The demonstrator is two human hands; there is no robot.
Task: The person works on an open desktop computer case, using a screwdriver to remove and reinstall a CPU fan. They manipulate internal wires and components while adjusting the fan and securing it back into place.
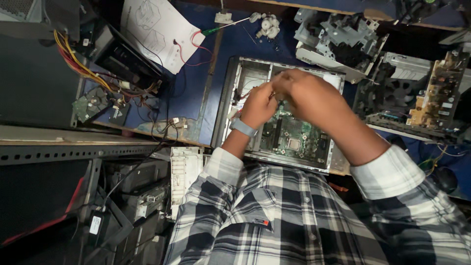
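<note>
The open computer case [274,113] lies on the blue desk [196,93], at the edge nearest to the person, with its long axis running from this edge toward the far one. Both hands are directly above it, over its far half. The left hand [258,104] has its fingers pinched together, seemingly on a thin wire, but what it holds is too small to tell. The right hand [299,93] is blurred, curled and touching the left one; its grip I cannot tell. Below them the green circuit board [294,135] is flat and shiny, with a square metal chip. The case walls are grey sheet metal with sharp rims. A white paper sheet [154,32] lies near the desk's far left corner.
</note>
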